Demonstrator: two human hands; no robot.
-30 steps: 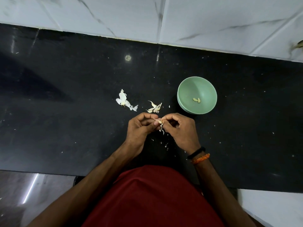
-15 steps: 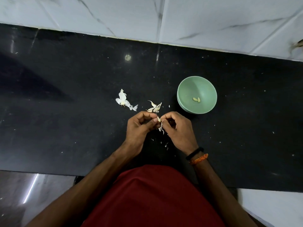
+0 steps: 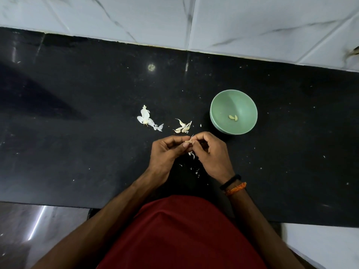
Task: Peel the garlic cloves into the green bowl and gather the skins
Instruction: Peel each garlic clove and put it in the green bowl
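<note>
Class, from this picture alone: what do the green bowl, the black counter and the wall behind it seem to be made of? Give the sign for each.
Green bowl: probably plastic or melamine; even matte pale green, thin rim, soft sheen.
Black counter: looks like polished stone, perhaps granite; dark, speckled, mirrors a light spot.
Wall: glossy white tiles with grey marble-like veins and visible joints; ceramic or real marble cannot be told.

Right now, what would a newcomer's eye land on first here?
Probably the two hands meeting mid-counter, left hand and right hand pinching one garlic clove. Next, the green bowl to their right holds two peeled cloves, and white skins lie scattered left of it on the black counter.
</note>
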